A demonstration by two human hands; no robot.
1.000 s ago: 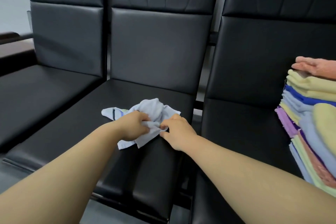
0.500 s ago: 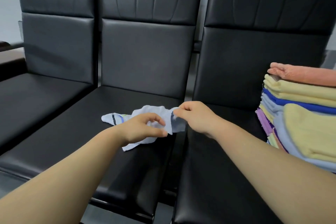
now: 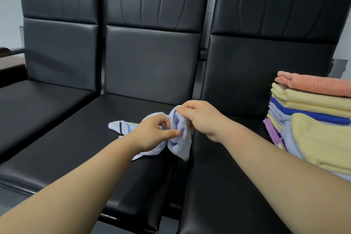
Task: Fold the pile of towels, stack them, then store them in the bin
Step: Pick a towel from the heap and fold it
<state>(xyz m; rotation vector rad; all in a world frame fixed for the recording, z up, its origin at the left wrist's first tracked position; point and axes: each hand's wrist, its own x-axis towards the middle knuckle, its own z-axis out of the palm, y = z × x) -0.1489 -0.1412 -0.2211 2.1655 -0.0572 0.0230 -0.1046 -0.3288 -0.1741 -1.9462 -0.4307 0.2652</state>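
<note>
A crumpled light blue towel (image 3: pixel 179 138) with a dark stripe at its left end lies on the middle black seat (image 3: pixel 85 148). My right hand (image 3: pixel 201 118) pinches its upper right edge and lifts that part off the seat. My left hand (image 3: pixel 152 133) grips the towel's middle, thumb and fingers closed on the cloth. A stack of folded towels (image 3: pixel 313 119) in orange, yellow, blue and purple sits on the right seat. No bin is in view.
Three black padded chairs stand side by side against a grey wall. The left seat (image 3: pixel 38 104) is bare. A dark armrest (image 3: pixel 7 51) shows at the far left edge. The right seat (image 3: pixel 228 186) has bare room in front of the stack.
My right hand has raised the towel's right edge higher off the seat. My left hand has shifted right along the cloth. The camera has tilted up a little.
</note>
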